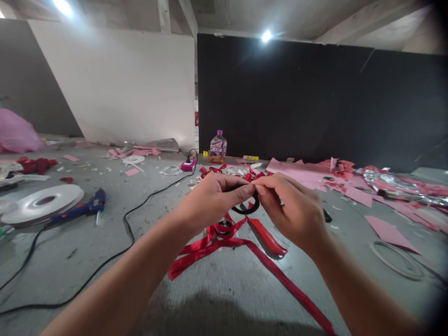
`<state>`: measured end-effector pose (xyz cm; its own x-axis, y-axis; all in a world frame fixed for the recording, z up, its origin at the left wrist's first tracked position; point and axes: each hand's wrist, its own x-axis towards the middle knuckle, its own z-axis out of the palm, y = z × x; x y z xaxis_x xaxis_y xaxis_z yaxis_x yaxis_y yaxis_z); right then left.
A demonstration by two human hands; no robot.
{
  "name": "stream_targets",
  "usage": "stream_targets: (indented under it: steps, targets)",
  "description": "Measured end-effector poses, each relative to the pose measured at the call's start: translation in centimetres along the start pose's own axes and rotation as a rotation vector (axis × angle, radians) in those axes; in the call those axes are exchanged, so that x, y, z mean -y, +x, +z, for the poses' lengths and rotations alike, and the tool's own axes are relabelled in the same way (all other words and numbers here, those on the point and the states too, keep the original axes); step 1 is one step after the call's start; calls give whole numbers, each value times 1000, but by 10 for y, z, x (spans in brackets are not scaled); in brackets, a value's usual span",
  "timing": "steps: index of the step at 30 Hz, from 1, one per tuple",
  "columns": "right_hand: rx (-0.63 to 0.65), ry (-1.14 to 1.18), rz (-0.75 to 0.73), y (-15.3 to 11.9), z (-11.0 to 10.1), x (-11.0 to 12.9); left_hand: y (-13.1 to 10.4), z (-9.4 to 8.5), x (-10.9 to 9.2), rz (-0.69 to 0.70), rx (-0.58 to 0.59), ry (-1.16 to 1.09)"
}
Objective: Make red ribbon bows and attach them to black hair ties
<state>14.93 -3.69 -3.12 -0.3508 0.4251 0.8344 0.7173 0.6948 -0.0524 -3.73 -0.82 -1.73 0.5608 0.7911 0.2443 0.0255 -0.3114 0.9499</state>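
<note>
In front of me, my left hand (227,189) is closed around a black ring (246,211), thumb on top. Its exact kind I cannot make out. My right hand (292,203) pinches at the ring's upper edge, fingertips against the left thumb; whatever lies in that pinch is too small to see. Below both hands a red ribbon (276,268) spreads over the grey floor in loops and one long tail. Beside the ribbon, under the right hand, lies a red-handled tool (265,235). More red ribbon pieces (213,169) show just beyond the hands.
At left lie a white ribbon spool (59,198) and a blue glue gun (84,206) with a black cord (128,219). A purple-capped bottle (217,148) stands before the black panel (297,102). Pink paper (294,172) and a pale ring (395,261) are at right.
</note>
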Motion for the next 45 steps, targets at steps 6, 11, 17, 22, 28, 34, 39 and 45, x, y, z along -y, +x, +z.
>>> stream_targets:
  steps: [6, 11, 17, 22, 28, 34, 39, 45]
  targets:
    - [130, -25, -13, 0, -7, -7, 1, 0, 4, -167, 44, -242]
    - [132, 27, -13, 0, -6, -7, 2, 0, 8, -247, 102, -458]
    - [127, 26, -39, -2, -3, -6, 3, 7, 7, -394, 138, -758]
    - [145, 33, -55, -3, 0, -4, 6, 9, 10, -512, 165, -825]
    - [140, 31, -79, -5, 6, -3, 5, 12, 13, -544, 174, -832]
    - [158, 163, 77, -2, 3, 1, 4, 13, 9, -525, 142, -769]
    - [147, 270, 46, 2, -5, 5, 7, 6, 11, -462, 123, -758]
    - [111, 125, -51, 2, -5, 3, 7, 5, 12, -281, 68, -522]
